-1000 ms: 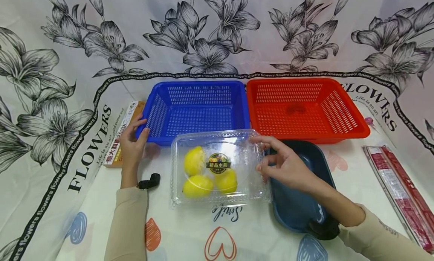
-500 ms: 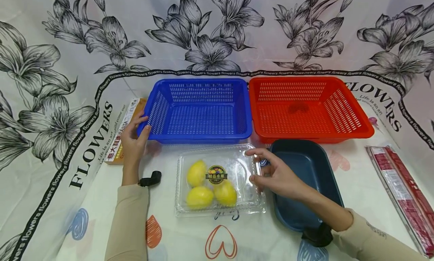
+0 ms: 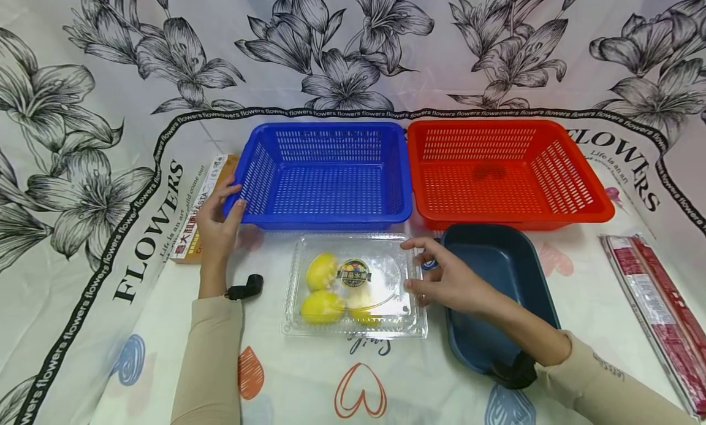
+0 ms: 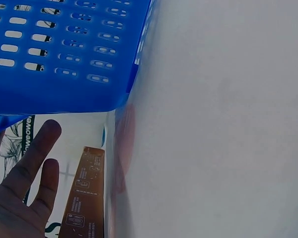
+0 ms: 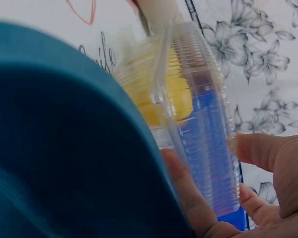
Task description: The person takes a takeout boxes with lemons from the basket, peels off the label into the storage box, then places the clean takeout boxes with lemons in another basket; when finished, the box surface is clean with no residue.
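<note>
- Head view: a clear, rectangular lidded plastic box (image 3: 380,262) with three yellow, lemon-like fruits (image 3: 322,307) inside is at the middle of the cloth-covered desk (image 3: 309,382), just in front of the blue perforated plastic basket (image 3: 325,219). Whether its base is wholly down on the cloth, I cannot tell.
- Same view: the right hand (image 3: 449,278) pinches the box's right end, thumb and fingers set apart along that edge. The dark blue, deep oblong pan (image 3: 491,259) lies just right of the box, so the forearm, which passes over it, should probably clear its rim.
- Left wrist view: the left hand (image 3: 219,225) is at the basket's left rim, fingers spread; how firmly it presses cannot be told. A light, steady touch there should stop the basket sliding.
- Right wrist view: the box's ridged end sits between the right hand's digits. Such thin plastic probably flexes, so a gentle, level hold would suit; tilting would likely roll the loose fruits.
</note>
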Tool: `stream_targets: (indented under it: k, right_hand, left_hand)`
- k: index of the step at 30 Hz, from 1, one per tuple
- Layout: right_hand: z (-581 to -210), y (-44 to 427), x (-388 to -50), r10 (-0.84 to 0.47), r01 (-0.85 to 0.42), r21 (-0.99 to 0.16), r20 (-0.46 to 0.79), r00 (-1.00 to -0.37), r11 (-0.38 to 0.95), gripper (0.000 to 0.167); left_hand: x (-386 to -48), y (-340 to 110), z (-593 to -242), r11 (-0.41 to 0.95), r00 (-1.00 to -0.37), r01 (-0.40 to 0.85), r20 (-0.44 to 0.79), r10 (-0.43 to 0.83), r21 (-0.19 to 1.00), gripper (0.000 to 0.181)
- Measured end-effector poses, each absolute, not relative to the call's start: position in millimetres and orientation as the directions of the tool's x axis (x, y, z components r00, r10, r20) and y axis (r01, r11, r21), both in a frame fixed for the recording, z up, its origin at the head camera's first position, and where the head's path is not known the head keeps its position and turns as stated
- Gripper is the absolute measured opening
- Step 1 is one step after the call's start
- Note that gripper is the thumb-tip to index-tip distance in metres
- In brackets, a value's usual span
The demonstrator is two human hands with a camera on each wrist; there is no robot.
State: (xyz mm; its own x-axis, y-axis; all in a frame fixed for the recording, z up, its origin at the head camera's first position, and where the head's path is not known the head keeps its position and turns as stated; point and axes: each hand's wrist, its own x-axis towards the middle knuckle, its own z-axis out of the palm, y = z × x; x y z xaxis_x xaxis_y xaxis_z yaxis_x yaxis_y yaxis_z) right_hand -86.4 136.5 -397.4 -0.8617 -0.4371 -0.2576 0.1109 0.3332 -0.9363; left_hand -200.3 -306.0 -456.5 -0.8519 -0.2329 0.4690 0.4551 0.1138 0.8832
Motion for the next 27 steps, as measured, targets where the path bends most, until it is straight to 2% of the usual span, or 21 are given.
stream_targets:
  k: [11, 15, 19, 23, 27]
  right_hand:
    - [-390.0, 136.4, -93.0, -0.434, 0.103, -0.891, -0.313, -0.845, 0.442, 0.066]
    - [-388.0, 136.4, -95.0, -0.441, 0.084, -0.88, -0.314, -0.841, 0.467, 0.065]
    - [-383.6, 139.4, -95.0, -0.463, 0.04, -0.869, -0.301, -0.833, 0.494, 0.063]
    - [-372.8, 147.1, -95.5, -0.484, -0.045, -0.847, -0.258, -0.836, 0.53, 0.064]
    - [-360.8, 152.8, -100.3, -0.456, -0.136, -0.793, -0.193, -0.869, 0.594, 0.066]
  left_hand:
    - [-198.9, -304.5, -453.5, 0.114, -0.856, 0.446, 0.46, -0.238, 0.888, 0.033]
    - [-198.8, -306.3, -451.2, 0.157, -0.859, 0.432, 0.458, -0.23, 0.888, 0.035]
    - [-195.2, -306.5, -441.9, 0.284, -0.866, 0.38, 0.446, -0.226, 0.88, 0.037]
    - [-187.7, -299.9, -417.8, 0.413, -0.857, 0.358, 0.471, -0.211, 0.837, 0.041]
    - [-175.7, -286.3, -385.0, 0.479, -0.857, 0.401, 0.505, -0.106, 0.781, 0.043]
